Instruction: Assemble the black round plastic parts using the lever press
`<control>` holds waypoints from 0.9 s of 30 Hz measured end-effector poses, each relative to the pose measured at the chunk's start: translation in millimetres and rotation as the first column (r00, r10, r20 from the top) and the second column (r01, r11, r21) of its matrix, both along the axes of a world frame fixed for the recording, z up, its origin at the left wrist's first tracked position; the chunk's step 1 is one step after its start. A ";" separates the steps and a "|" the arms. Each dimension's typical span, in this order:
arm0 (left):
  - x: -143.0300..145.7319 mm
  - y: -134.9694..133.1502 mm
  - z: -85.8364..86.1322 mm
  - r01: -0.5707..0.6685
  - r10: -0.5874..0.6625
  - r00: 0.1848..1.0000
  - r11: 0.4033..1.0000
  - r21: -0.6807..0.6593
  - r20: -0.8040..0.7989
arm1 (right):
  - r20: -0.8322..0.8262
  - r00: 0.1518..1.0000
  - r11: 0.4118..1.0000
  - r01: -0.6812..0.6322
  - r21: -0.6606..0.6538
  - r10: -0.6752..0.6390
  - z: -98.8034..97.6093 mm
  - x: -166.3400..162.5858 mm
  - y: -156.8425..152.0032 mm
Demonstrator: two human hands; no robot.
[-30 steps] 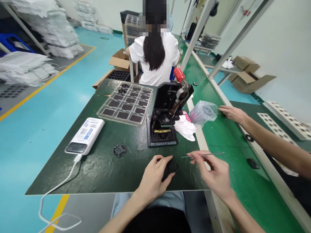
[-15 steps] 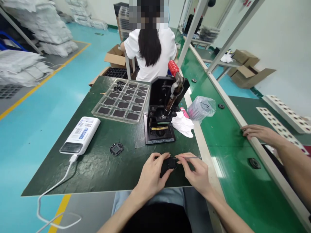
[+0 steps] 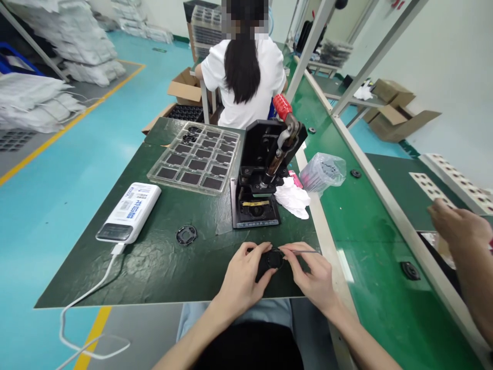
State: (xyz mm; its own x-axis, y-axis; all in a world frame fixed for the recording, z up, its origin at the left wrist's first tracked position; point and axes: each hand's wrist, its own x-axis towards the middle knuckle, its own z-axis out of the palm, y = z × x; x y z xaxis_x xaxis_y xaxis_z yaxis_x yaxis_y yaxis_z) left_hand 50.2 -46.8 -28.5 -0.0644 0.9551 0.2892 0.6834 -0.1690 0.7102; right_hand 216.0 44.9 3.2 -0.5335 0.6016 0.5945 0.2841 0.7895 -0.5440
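Observation:
Near the front edge of the dark green table, my left hand (image 3: 243, 272) is closed round a small black round part (image 3: 273, 260). My right hand (image 3: 314, 275) pinches a thin metal rod-like tool (image 3: 308, 252), its tip end at the upper right of the part. Fingers hide the tip, so whether it touches the part I cannot tell. Just beyond my hands stands a black toggle-clamp press (image 3: 265, 154) with a red handle, a yellow strip across its base. A black ring-shaped part (image 3: 186, 235) lies on the table to the left.
A clear tray (image 3: 196, 159) with several compartments lies behind. At left is a white power bank (image 3: 129, 213) with its cable. White cloth (image 3: 292, 198) and a plastic bag (image 3: 323, 172) are beside the press. Black parts sit on the green belt (image 3: 370, 246). A co-worker's hand (image 3: 458, 226) is at right.
The co-worker's hand at right has lifted away from the belt's edge. My hands keep nearly the same hold; the view has shifted slightly.

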 end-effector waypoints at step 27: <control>3.5 -1.9 -0.1 -0.011 0.009 0.999 0.999 -0.050 -0.037 | -0.209 0.939 0.920 0.193 -0.342 -0.275 29.2 14.1 2.1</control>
State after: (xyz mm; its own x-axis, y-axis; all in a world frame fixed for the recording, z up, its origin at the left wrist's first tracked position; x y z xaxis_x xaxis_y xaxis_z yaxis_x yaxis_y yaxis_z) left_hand 53.8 -48.6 -28.6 -0.0642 0.9678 0.2433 0.7105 -0.1268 0.6922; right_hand 230.1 47.0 32.4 -0.2143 0.8667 0.4504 0.2636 0.4954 -0.8277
